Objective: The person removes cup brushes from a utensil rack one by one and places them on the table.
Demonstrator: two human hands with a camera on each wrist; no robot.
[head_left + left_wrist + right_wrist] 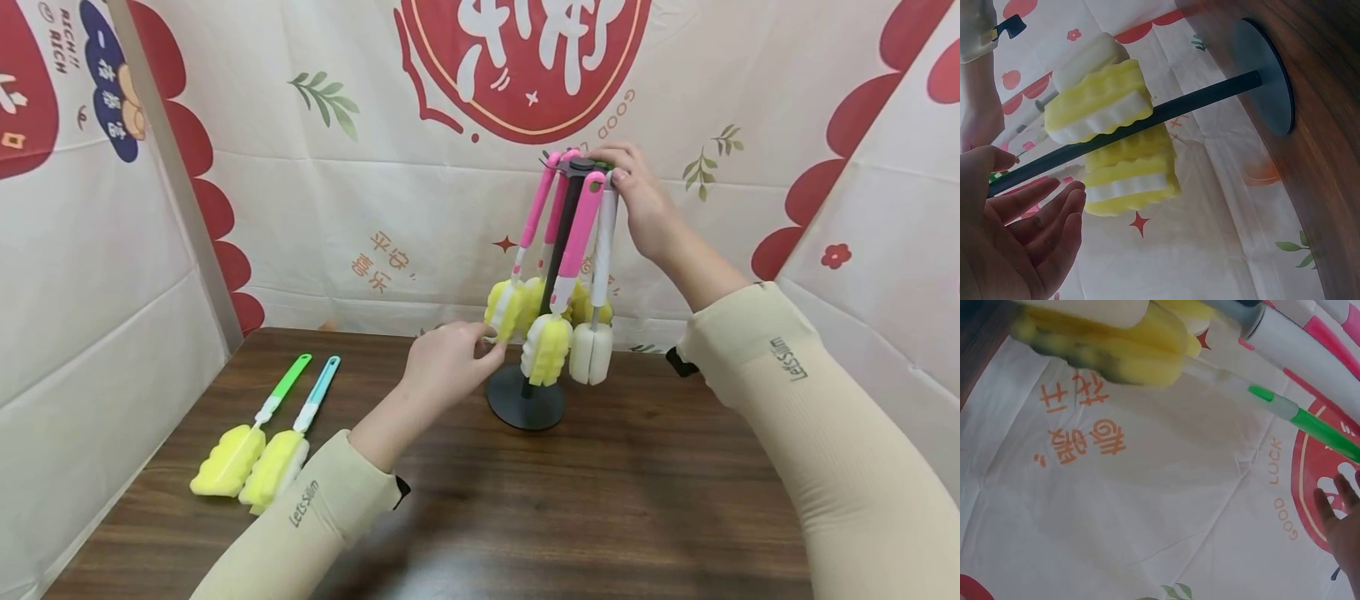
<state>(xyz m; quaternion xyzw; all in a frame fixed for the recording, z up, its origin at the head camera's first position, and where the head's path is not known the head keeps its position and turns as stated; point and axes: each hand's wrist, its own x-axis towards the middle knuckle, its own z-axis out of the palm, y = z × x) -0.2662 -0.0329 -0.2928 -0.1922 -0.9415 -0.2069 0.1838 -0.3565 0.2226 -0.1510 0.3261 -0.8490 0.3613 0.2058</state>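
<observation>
A black stand [564, 242] carries several hanging sponge brushes; its round base [525, 404] rests on the table. Three have pink handles, one a white handle [602, 250], and one a green handle [1325, 434] with a yellow sponge [1104, 350]. My right hand [641, 196] is at the stand's top, fingers over the green handle's end, thumb by the white handle's tip; the grip is partly hidden. Low on the left, my left hand [453, 362] is beside a pink-handled brush's yellow-and-white sponge [504, 310]. In the left wrist view, its fingers [1054, 219] are loosely bent with nothing visible between them.
On the left of the brown wooden table [480, 533] lie two sponge brushes, one with a green handle [288, 383] and one with a blue handle [318, 392]. A printed white cloth [420, 200] hangs behind the table and along its sides.
</observation>
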